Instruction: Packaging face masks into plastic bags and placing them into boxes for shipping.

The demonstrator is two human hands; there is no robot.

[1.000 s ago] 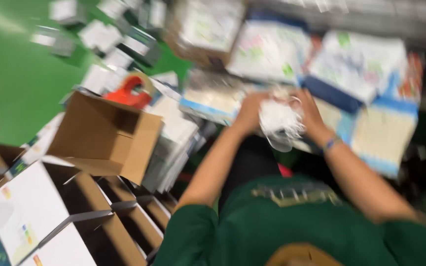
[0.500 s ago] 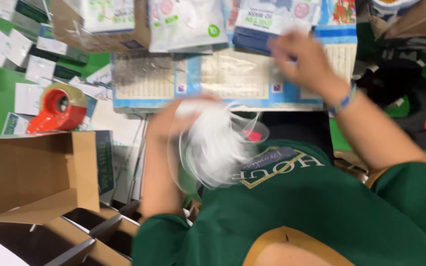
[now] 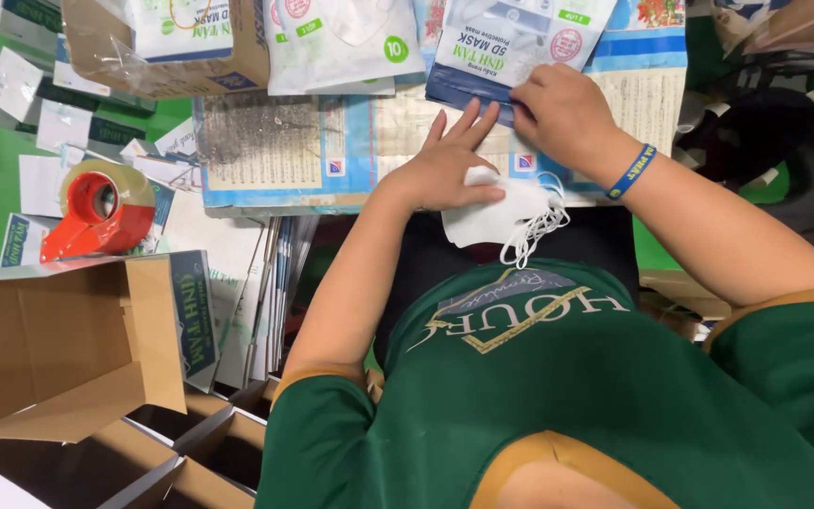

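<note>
Red tape dispenser — cardboard box, seemingly open

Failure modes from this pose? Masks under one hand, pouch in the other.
1. The left hand pins the stack of white masks only at one end; the ear loops dangle past the board's edge and could snag or drag masks off.
2. The right hand pinches the pouch by its lower edge alone, so it may slip.
3. The stack overhangs the lap; lifting the palm could scatter it.

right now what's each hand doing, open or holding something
Left hand: open, fingers spread, pressing a stack of white masks flat.
Right hand: closed, pinching the edge of a mask packet.
</note>
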